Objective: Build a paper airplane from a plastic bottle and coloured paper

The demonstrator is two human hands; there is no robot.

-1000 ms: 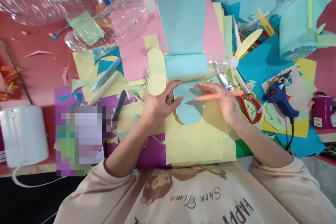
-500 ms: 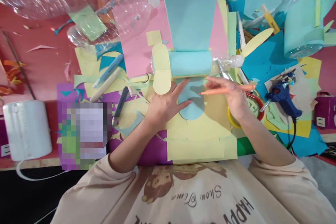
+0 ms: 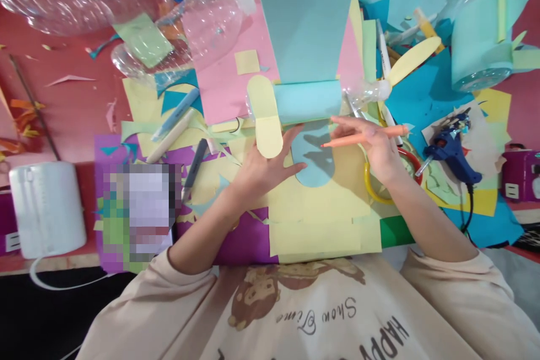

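Note:
My right hand [image 3: 382,152] holds an orange marker pen [image 3: 358,139], its tip pointing left over a light-blue paper piece with a rounded end [image 3: 315,166]. To the left of that piece, my left hand [image 3: 270,167] is open, with thumb and fingers apart. Its fingertips reach toward the paper and the bottle; whether they touch is unclear. Just beyond both hands lies a clear plastic bottle wrapped in light-blue paper [image 3: 307,101], with its cap on the right. A folded pale-yellow paper strip with rounded ends [image 3: 269,135] sits at its base and hides part of my left hand.
On the right are a blue glue gun [image 3: 453,152] and scissors with a red and yellow handle [image 3: 371,188]. Clear bottles [image 3: 215,19] lie at the back left. A blue-wrapped bottle [image 3: 481,39] stands back right. A white device [image 3: 46,208] is at left, among paper scraps.
The rounded blue paper has shifted slightly right, and my left fingers no longer lie across it. The wrapped bottle has turned a little, and its yellow strip has moved toward me.

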